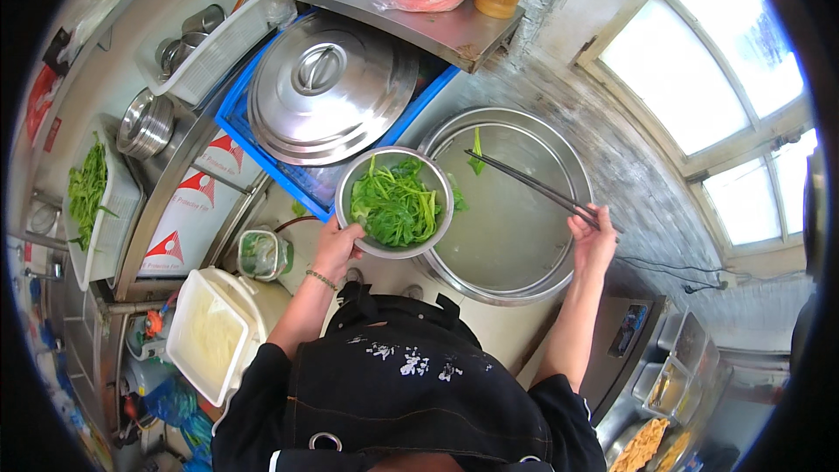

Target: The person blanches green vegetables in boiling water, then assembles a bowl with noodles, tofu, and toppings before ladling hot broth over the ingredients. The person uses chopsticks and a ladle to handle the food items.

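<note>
My left hand (pixel 341 246) grips the rim of a round metal bowl (pixel 448 219) filled with leafy greens (pixel 396 203). The bowl overlaps the left edge of a large stainless steel pot (pixel 580 164) holding cloudy liquid (pixel 505 229). In my right hand (pixel 595 236), at the pot's right rim, is a pair of dark chopsticks (pixel 534 182). Their tips meet a single green leaf (pixel 476 157) over the liquid; whether they pinch it I cannot tell. More greens (pixel 459 196) show in the pot just beside the bowl.
A lidded metal pot (pixel 367 105) sits in a blue crate (pixel 288 187) beyond the bowl. A metal shelf (pixel 452 33) juts out above. White baskets (pixel 121 203) and stacked metal bowls (pixel 147 124) stand left, a white tub (pixel 210 334) lower left, metal food trays (pixel 685 367) lower right.
</note>
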Tool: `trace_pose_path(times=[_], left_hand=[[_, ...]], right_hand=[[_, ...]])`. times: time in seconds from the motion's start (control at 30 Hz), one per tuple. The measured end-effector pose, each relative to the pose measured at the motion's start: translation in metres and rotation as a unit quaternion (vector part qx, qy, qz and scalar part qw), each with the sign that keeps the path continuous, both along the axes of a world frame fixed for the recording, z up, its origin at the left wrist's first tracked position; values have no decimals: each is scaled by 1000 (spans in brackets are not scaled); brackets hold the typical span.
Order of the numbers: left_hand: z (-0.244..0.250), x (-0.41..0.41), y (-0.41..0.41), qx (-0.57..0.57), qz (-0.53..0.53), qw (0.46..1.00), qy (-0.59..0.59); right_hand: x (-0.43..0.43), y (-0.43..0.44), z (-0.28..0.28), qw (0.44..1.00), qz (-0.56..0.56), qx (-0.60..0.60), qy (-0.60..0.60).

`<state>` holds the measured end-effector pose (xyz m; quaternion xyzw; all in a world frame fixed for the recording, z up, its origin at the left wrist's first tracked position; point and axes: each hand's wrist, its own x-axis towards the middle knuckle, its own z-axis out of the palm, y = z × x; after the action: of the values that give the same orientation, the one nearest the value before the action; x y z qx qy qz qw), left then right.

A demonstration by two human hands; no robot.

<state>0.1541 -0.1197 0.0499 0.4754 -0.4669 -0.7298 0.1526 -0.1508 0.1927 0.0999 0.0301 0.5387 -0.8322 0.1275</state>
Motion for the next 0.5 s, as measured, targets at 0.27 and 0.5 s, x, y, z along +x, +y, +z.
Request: trace_pose_path(times=[0.27, 0.5], left_hand=[[-5, -5, 2, -1, -12, 1000, 22], [-9, 5, 2, 54, 11, 997, 55]], right_hand=[[53, -41, 62, 978, 184, 85, 43], [33, -27, 62, 990, 90, 52, 92]])
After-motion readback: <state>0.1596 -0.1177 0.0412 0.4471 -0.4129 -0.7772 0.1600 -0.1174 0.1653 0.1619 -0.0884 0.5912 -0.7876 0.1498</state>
